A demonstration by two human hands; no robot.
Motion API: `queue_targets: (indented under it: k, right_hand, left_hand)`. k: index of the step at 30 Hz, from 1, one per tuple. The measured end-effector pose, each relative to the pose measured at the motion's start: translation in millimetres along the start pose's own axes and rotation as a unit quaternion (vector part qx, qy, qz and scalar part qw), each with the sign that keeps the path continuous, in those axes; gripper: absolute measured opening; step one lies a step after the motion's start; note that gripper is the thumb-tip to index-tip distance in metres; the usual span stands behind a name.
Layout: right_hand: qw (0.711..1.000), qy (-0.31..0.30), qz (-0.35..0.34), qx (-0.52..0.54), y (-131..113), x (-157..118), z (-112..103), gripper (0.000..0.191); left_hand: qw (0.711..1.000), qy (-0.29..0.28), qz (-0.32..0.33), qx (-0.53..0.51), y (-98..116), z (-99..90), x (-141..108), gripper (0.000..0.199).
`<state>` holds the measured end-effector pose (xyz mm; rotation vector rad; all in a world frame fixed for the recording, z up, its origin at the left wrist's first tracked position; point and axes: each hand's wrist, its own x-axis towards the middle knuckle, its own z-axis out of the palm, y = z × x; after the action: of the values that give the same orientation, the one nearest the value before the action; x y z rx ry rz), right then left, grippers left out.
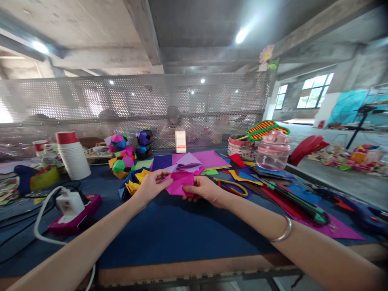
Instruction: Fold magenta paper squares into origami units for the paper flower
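Between my two hands, above the blue table mat [169, 230], is a folded piece of magenta paper [180, 184]. My left hand [154, 186] pinches its left edge, thumb on top. At its right side, my right hand [201, 189] grips it with the thumb over the front and fingers behind. Just beyond lies a folded lilac paper [188, 161] over a stack of purple and pink sheets [209, 159]. Folded yellow and blue paper pieces [133, 186] sit next to my left wrist. Yellow-handled scissors [239, 188] lie right of my right hand.
At left stand stacked paper cups [72, 155] and a magenta power strip [75, 216] with cables. Colourful paper balls [121, 161] sit behind. To the right are a pink bottle [273, 151], a woven basket [241, 147], a green-black cutter [297, 202] and a glue gun [360, 212].
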<state>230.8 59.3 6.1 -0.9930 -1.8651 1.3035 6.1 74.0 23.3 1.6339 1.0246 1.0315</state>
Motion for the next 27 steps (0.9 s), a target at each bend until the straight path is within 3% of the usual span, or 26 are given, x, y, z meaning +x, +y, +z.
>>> queue_targets:
  k: [4, 11, 15, 19, 27]
  right_hand:
    - [0.999, -0.035, -0.014, -0.009, 0, -2, 1, 0.019]
    - [0.997, -0.061, -0.045, -0.023, -3, -5, 7, 0.032]
    - [0.996, -0.051, -0.051, -0.044, -4, -6, 10, 0.027]
    - [0.996, -0.034, -0.04, -0.065, -3, -4, 9, 0.019]
    - [0.996, 0.066, -0.015, -0.06, 2, 2, 1, 0.026]
  left_hand:
    - [0.999, 0.009, 0.037, 0.029, 1, 1.3, 0, 0.026]
    - [0.999, -0.008, -0.034, -0.007, 1, 1.9, -7, 0.03]
    - [0.996, -0.023, -0.074, -0.038, 1, 4.4, -8, 0.03]
    - [0.997, -0.007, -0.065, -0.035, 2, 5.6, -7, 0.031]
    - [0.998, -0.015, -0.068, 0.003, -1, 1.5, -4, 0.03]
